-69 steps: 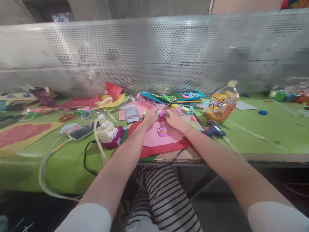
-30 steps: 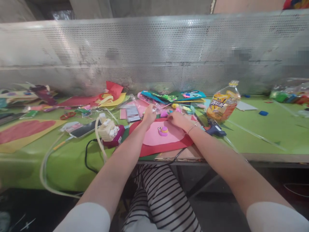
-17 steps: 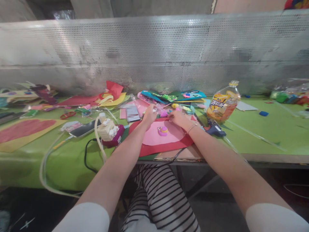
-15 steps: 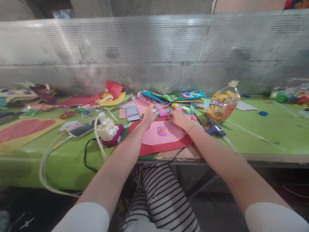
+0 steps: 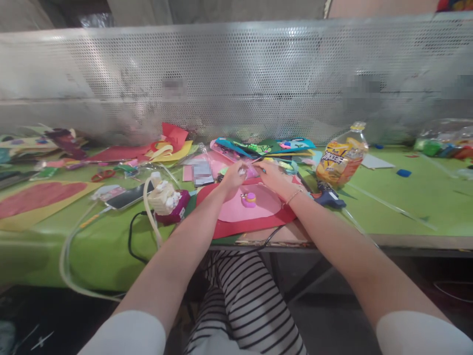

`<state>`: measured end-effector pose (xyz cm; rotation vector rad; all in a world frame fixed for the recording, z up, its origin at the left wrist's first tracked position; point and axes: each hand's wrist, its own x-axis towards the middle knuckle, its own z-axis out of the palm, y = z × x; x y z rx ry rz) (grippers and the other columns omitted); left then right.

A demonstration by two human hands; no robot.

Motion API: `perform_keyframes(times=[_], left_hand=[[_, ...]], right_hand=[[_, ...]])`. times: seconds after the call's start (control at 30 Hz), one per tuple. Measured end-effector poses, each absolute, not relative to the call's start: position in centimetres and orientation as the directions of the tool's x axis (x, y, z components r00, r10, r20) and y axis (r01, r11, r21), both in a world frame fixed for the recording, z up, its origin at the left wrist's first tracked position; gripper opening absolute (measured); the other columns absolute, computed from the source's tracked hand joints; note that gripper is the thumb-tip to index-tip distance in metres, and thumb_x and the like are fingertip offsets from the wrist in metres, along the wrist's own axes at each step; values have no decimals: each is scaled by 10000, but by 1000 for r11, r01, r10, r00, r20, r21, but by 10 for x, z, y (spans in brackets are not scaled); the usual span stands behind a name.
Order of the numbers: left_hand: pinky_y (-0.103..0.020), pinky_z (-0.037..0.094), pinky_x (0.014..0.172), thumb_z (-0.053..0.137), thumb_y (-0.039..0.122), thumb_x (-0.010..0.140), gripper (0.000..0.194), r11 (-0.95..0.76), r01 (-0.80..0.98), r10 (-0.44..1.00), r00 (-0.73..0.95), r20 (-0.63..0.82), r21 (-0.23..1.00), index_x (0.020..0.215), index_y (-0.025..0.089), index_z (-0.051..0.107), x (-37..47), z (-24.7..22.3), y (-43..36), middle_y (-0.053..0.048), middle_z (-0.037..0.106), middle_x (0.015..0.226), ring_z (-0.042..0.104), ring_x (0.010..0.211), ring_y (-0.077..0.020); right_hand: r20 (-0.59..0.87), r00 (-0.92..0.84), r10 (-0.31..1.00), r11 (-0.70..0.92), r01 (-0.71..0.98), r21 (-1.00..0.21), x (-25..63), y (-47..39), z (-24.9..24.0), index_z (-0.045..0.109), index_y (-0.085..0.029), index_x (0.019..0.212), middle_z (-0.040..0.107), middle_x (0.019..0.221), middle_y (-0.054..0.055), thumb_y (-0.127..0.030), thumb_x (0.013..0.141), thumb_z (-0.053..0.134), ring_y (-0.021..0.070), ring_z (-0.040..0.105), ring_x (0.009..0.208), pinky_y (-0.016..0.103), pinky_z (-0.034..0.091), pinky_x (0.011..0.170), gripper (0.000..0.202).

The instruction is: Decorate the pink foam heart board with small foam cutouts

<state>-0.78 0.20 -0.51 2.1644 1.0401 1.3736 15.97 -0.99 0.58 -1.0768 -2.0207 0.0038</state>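
Just beyond a pink paper shape [image 5: 231, 209] on red paper [image 5: 236, 230], my left hand [image 5: 233, 178] is closed on a small clear plastic bag [image 5: 251, 172] with something pink-purple in it, like modelling clay. My right hand [image 5: 272, 176], a thin bracelet at its wrist, has its fingers closed at the other side of the same bag. Fingertips of both hands are partly hidden. Nearer to me, a small purple and yellow clay snail [image 5: 249, 199] lies on the pink paper.
Right of my arms are a dark glue gun [image 5: 330, 196] and a big drink bottle [image 5: 342, 157]. A power strip with plugs [image 5: 172, 204], a phone [image 5: 129, 196] and red scissors [image 5: 103, 175] lie at left. Coloured felt pieces [image 5: 264, 147] lie behind my hands, before a perforated metal panel [image 5: 236, 74].
My hands have come closer together. The left has moved slightly right and toward me, onto the bag's side, and the pink-purple bag now shows between both hands.
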Motion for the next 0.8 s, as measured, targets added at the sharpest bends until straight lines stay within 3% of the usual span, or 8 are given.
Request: perform_keyframes(times=[0.17,0.6,0.8], left_hand=[[-269,451,779,465,13,633,265,-693,392,718,307,625,605,829,162,566,-6,-5,4,-20,640,891,583,825,-139],[-274,442,821,468,23,636,249,-731,396,679,341,650,556,826,163,548,-9,-4,3,-32,635,894,577,868,-147],[-256,435,777,477,64,680,228,-719,318,694,315,647,617,878,176,497,-9,-9,8,-22,592,899,555,847,-132]], right_hand=[[635,-229,738,601,651,-464,156,-15,9,682,-119,986,699,984,101,-99,804,495,190,631,888,321,466,832,262],[650,-215,729,602,653,-459,154,-18,9,686,-141,880,708,902,74,-22,730,459,172,631,840,303,479,795,298],[584,-276,763,606,619,-499,156,-10,2,661,-128,887,693,932,90,-26,741,446,170,615,839,301,469,800,280]])
